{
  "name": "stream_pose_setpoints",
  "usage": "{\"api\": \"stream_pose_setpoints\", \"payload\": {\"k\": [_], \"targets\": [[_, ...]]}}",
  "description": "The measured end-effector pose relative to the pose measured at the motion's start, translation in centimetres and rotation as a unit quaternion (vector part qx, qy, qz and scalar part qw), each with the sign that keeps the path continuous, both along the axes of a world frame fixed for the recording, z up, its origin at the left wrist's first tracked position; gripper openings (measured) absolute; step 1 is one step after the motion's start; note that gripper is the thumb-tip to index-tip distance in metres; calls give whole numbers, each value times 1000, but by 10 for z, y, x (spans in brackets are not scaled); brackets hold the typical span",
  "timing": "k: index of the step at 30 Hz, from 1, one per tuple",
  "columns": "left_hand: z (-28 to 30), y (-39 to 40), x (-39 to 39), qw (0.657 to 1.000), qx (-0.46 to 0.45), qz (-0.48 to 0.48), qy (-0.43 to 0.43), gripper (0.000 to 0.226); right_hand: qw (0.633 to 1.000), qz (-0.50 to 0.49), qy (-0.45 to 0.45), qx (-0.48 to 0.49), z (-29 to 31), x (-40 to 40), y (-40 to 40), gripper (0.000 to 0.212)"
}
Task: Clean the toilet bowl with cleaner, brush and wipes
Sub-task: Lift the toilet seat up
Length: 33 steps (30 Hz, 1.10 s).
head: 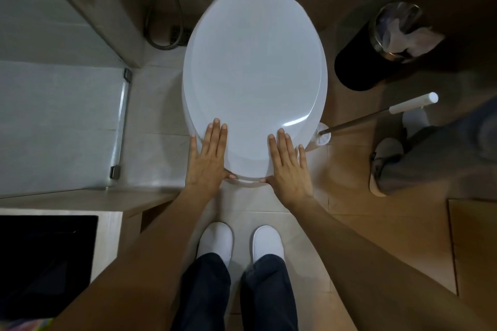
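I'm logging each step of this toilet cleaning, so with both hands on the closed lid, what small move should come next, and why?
Probably lift the toilet lid. It lies shut over the bowl, and the left hand and right hand rest flat at its front edge, thumbs at the rim. The toilet brush stands untouched in its holder.

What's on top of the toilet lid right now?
Both hands lie flat on the closed toilet lid near its front edge: left hand, right hand. The lid covers the bowl, so its inside cannot be seen.
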<state>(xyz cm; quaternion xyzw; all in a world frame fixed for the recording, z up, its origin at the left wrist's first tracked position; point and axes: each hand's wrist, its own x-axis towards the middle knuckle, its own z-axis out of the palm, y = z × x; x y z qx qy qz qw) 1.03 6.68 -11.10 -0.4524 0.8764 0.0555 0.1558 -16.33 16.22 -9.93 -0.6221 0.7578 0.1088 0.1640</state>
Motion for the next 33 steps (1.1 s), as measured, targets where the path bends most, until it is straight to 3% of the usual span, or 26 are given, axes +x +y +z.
{"api": "stream_pose_setpoints", "payload": {"k": [3,11,17,22,27,33], "targets": [[-8,-1,4,998,-56,-26,-7,131,998,31,42,-26,-6,-1,2,108],[6,-4,14,993,-73,-87,20,116,991,73,63,-92,5,-5,9,95],[67,-26,17,987,-14,-113,113,95,985,78,18,-156,64,-21,1,68],[130,-61,9,966,53,-124,220,89,975,78,-29,-206,127,-40,-27,67],[196,-112,-15,953,29,-120,278,88,945,49,-125,-297,191,-58,-79,69],[258,-180,-57,935,-2,-48,351,94,921,13,-153,-357,257,-88,-163,62]]}}
